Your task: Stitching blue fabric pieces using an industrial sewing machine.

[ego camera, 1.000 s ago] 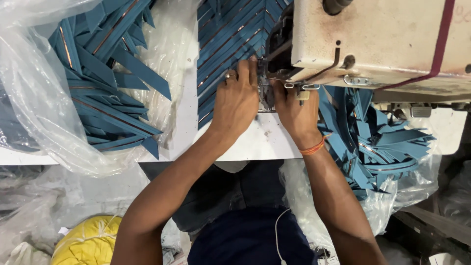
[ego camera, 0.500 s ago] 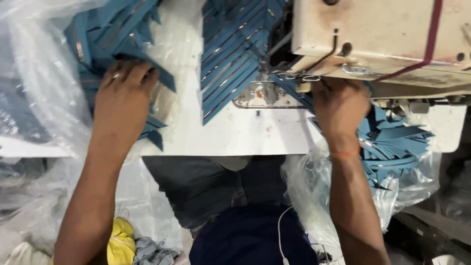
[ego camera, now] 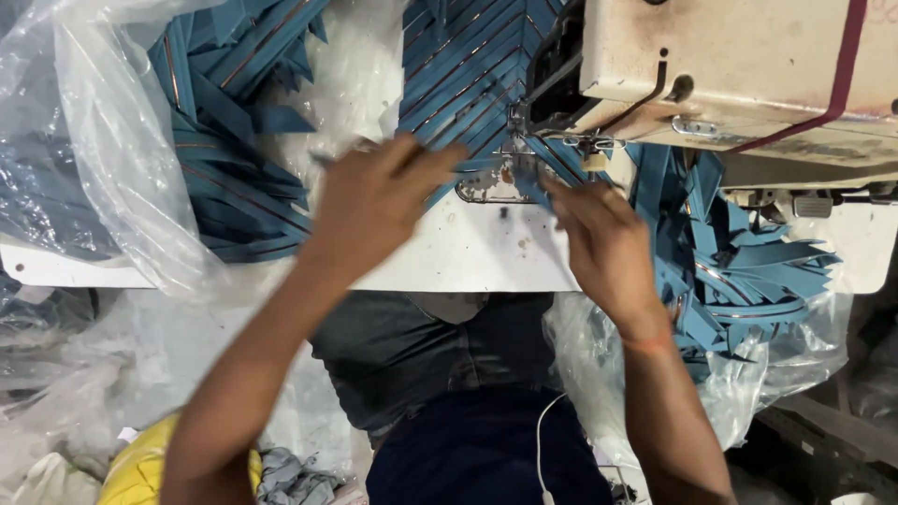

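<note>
My left hand is blurred, its fingers stretched toward the metal needle plate of the cream sewing machine. A thin blue fabric strip shows at its fingers. My right hand is just right of the plate, its fingertips pinching the end of a blue strip under the machine head. A heap of blue strips lies in a clear plastic bag at left. More strips fan out behind the plate.
Another heap of blue strips spills into a plastic bag right of the white table. Clear plastic sheeting covers the left side. A yellow bundle lies on the floor at lower left. A white cable runs down my front.
My left hand left the strip heap at left and swung right to the needle plate. My right hand came back from the right-hand heap to the plate.
</note>
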